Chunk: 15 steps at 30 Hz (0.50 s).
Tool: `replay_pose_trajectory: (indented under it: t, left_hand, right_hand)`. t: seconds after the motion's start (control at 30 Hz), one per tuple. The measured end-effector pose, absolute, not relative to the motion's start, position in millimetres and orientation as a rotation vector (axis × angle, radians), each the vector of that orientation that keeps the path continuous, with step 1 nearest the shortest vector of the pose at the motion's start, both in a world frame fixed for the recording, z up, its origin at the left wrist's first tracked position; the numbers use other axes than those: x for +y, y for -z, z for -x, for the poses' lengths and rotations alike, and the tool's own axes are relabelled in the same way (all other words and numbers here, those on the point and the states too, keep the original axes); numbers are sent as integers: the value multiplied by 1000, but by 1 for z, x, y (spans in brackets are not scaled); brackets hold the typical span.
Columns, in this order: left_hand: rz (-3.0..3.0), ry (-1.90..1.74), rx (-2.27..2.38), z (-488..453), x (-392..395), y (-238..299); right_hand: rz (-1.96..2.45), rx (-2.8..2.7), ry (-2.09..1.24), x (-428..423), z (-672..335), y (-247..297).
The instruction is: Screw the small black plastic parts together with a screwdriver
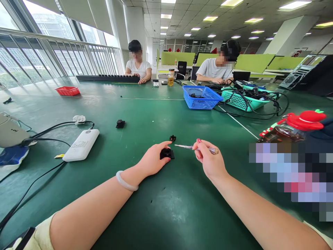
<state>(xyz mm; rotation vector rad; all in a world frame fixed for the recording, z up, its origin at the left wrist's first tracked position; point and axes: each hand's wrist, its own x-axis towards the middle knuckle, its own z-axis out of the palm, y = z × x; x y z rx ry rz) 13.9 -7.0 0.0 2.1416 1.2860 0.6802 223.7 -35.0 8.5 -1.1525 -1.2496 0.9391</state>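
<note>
My left hand (153,158) is closed on a small black part (167,153), thumb on its near side and a finger at its far side. The part rests on the green table and looks like a plastic housing; its exact kind is too small to tell. In my right hand (209,158) is a thin screwdriver (184,147), its shaft pointing left, the tip a little to the right of the black part and apart from it. A second small dark piece (172,138) stands just beyond my left fingertips. Further left lies another small black piece (120,123).
A white power bank (82,145) with black cables lies at the left. Beyond are a red tray (67,91), a blue basket (203,97) and a green basket (244,99) heaped with cables. A red-lidded jar (296,128) is at the right. Two people sit across the table.
</note>
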Motion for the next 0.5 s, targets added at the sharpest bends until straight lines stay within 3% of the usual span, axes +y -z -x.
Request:
replay_pose_trajectory:
  t: [0.5]
  left_hand:
    - [-2170, -660, 1223, -14, -9, -1]
  right_hand:
    - [1169, -1745, -781, -49, -208, -15]
